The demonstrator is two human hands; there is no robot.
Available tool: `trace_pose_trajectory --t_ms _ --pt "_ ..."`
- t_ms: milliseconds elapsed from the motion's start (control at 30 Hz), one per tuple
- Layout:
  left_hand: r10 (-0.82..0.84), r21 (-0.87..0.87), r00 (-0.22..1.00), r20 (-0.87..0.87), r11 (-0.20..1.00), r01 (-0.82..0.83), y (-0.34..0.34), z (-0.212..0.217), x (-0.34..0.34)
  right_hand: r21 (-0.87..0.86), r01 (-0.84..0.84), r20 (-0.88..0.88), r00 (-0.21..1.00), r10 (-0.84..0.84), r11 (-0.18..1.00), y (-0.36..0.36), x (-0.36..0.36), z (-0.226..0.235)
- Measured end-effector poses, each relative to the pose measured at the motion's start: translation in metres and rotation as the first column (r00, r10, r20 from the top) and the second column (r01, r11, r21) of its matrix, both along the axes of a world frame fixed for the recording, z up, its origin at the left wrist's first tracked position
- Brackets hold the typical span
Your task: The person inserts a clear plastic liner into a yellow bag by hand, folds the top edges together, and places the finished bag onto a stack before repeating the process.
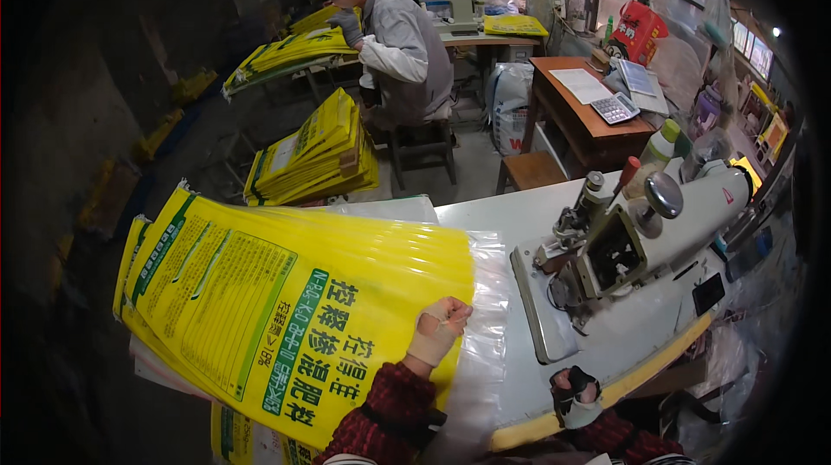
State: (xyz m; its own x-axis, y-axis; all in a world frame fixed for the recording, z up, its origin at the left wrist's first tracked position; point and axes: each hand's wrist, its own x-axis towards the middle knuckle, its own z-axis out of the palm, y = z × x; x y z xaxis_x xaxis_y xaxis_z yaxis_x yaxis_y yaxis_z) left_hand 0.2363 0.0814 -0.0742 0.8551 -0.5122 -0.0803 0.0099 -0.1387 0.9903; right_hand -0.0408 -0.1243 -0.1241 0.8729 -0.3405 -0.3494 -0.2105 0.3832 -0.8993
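Note:
A fanned stack of yellow printed plastic woven sacks (pixel 234 292) lies over the left of the table, clear liner ends (pixel 486 318) sticking out along its right edge. On that edge rests my left hand (pixel 440 332), wrapped in a pale covering, its fingers curled together; whether they pinch a sack is not clear. My right hand (pixel 577 396), in a dark and pale covering, is at the table's front edge below the sewing machine (pixel 623 249). Its fingers are curled, and what they hold, if anything, cannot be made out.
A black phone (pixel 708 294) lies right of the machine. Behind are a bottle with a green cap (pixel 662 143) and a wooden desk (pixel 554 102) with a calculator (pixel 615 108). A seated person (pixel 407 58) handles yellow sacks; another sack pile (pixel 316 153) stands nearby.

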Motion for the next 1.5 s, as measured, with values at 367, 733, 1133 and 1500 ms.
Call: trace_pose_trajectory --t_ms 367,733,1133,1500 --pt "0.093 0.203 0.923 0.374 0.963 -0.179 0.016 0.03 -0.053 -0.23 -0.078 0.077 0.992 0.098 0.97 0.013 0.001 0.036" --pt "-0.103 0.444 0.779 0.618 0.863 -0.239 0.043 0.056 -0.079 -0.551 -0.012 0.145 0.983 0.11 0.834 0.019 0.014 0.066" --pt "-0.354 0.599 0.643 0.68 0.773 -0.208 0.048 0.026 -0.083 -0.773 0.094 0.142 0.99 0.026 0.628 0.029 0.006 0.048" --pt "-0.263 0.457 0.627 0.733 0.873 -0.168 0.053 0.012 -0.085 -0.737 0.101 0.122 0.992 -0.016 0.668 0.032 0.008 0.033"
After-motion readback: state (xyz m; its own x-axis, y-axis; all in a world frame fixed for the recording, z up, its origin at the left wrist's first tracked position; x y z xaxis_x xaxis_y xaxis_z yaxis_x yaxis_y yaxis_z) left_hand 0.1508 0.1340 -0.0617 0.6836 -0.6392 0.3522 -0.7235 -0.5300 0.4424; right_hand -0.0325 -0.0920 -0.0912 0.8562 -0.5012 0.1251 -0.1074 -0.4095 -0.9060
